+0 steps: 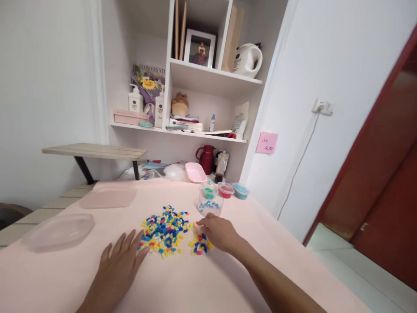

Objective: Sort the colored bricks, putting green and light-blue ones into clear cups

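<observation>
A loose pile of small coloured building bricks point(166, 230), mostly blue, yellow, white and red, covers the middle of the pink tabletop point(163, 284). My left hand point(122, 258) lies flat with its fingers spread, fingertips at the pile's left edge. Over on the right, my right hand point(216, 230) has its fingers curled and drawn together beside a smaller cluster of bricks point(199, 244). A few bricks lie by its fingertips; whatever they pinch is too small to make out. Just beyond is a clear round tub point(211, 211) with a few light-blue bricks in it.
Small tubs of green point(209, 192), red point(226, 190) and light-blue pieces point(240, 191) stand at the back right. Two clear plastic containers point(61, 230) point(109, 198) sit at left. Behind are a pink basin point(196, 172), a red jug point(206, 159) and a bottle point(220, 167).
</observation>
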Available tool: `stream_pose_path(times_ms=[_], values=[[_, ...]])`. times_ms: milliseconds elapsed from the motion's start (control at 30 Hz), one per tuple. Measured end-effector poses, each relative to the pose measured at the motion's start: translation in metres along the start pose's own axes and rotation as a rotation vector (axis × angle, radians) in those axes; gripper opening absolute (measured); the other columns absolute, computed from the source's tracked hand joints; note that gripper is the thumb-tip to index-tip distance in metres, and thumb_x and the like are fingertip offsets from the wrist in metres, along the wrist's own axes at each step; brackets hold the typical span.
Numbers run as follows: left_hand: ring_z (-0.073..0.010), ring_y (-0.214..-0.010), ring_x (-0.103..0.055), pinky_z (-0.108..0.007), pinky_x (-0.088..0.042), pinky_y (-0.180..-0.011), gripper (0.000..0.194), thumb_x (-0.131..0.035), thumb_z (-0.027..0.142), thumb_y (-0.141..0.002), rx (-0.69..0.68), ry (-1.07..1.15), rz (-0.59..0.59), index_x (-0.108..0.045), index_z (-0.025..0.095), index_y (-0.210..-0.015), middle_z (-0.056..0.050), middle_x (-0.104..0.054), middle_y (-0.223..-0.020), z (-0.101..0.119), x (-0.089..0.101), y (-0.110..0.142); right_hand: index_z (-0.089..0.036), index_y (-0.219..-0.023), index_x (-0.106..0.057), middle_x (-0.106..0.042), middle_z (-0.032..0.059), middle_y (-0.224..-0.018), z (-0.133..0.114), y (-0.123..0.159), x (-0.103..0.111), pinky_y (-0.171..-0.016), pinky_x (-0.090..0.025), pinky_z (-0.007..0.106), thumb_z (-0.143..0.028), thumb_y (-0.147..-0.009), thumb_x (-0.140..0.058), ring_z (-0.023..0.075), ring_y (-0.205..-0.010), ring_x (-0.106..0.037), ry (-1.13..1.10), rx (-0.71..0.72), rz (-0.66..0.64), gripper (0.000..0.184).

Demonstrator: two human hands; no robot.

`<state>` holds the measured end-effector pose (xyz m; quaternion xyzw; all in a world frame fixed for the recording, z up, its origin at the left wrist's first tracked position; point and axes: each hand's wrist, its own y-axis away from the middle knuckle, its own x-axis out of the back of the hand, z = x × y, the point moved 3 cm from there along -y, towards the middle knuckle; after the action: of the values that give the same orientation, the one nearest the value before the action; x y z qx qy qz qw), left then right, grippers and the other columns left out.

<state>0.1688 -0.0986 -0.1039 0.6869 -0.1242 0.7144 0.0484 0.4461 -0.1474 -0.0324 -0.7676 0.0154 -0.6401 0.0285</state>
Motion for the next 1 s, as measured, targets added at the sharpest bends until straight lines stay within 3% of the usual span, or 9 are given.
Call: stream_pose_path(times_ms=[200, 300, 433, 567, 800, 1000], values=[[-0.0257, -0.149, -0.024, -0.049, -0.017, -0.119, 0.059, -0.029, 0.045, -0.095, -0.003, 0.021, -0.018, -0.037, 0.027, -0.15, -0.002, -0.032, -0.16, -0.001, 0.006, 0.003, -0.027, -0.12, -0.068, -0.054, 0.0071, -0.142, -0.03, -0.038, -0.008, -0.1, -0.04, 0.039, -0.011, -0.089, -0.045, 0.0263, -0.124, -0.054, -0.12, 0.272, 0.152, 0.042], [-0.0262, -0.149, -0.025, -0.049, -0.017, -0.119, 0.058, -0.031, 0.044, -0.095, -0.01, 0.026, -0.014, -0.039, 0.026, -0.149, -0.003, -0.033, -0.159, 0.0, 0.008, 0.004, -0.027, -0.113, -0.071, -0.059, 0.008, -0.136, -0.032, -0.049, -0.025, -0.1, -0.038, 0.043, -0.006, -0.081, -0.051, 0.029, -0.123, -0.053, -0.137, 0.257, 0.161, 0.043], [-0.0255, -0.149, -0.025, -0.049, -0.018, -0.119, 0.057, -0.032, 0.045, -0.095, 0.002, 0.039, -0.009, -0.04, 0.028, -0.149, -0.003, -0.035, -0.158, 0.001, 0.01, 0.005, -0.025, -0.101, -0.073, -0.07, 0.0061, -0.113, -0.022, -0.05, -0.044, -0.088, -0.044, 0.032, -0.004, -0.08, -0.052, 0.0227, -0.106, -0.062, -0.207, 0.239, 0.168, 0.037], [-0.0246, -0.148, -0.026, -0.049, -0.017, -0.119, 0.057, -0.032, 0.046, -0.095, 0.016, 0.034, -0.003, -0.04, 0.029, -0.149, -0.001, -0.035, -0.159, 0.0, 0.008, 0.004, -0.022, -0.087, -0.072, -0.072, 0.0036, -0.095, -0.004, -0.048, -0.047, -0.077, -0.044, 0.024, -0.002, -0.081, -0.045, 0.0173, -0.09, -0.065, -0.285, 0.179, 0.215, 0.034], [-0.0231, -0.148, -0.028, -0.048, -0.019, -0.118, 0.056, -0.032, 0.046, -0.094, 0.023, 0.011, -0.006, -0.041, 0.032, -0.148, 0.0, -0.035, -0.158, 0.0, 0.006, 0.0, -0.021, -0.095, -0.073, -0.071, 0.0054, -0.099, 0.008, -0.046, -0.041, -0.082, -0.045, 0.024, -0.006, -0.085, -0.046, 0.0168, -0.093, -0.064, -0.392, 0.146, 0.28, 0.033], [-0.0229, -0.148, -0.028, -0.047, -0.019, -0.118, 0.057, -0.031, 0.045, -0.094, 0.021, -0.011, -0.001, -0.04, 0.031, -0.148, 0.0, -0.035, -0.158, -0.002, 0.007, 0.0, -0.024, -0.098, -0.076, -0.07, 0.0059, -0.102, -0.006, -0.043, -0.042, -0.088, -0.045, 0.026, -0.02, -0.088, -0.057, 0.0185, -0.098, -0.063, -0.428, 0.244, 0.175, 0.022]])
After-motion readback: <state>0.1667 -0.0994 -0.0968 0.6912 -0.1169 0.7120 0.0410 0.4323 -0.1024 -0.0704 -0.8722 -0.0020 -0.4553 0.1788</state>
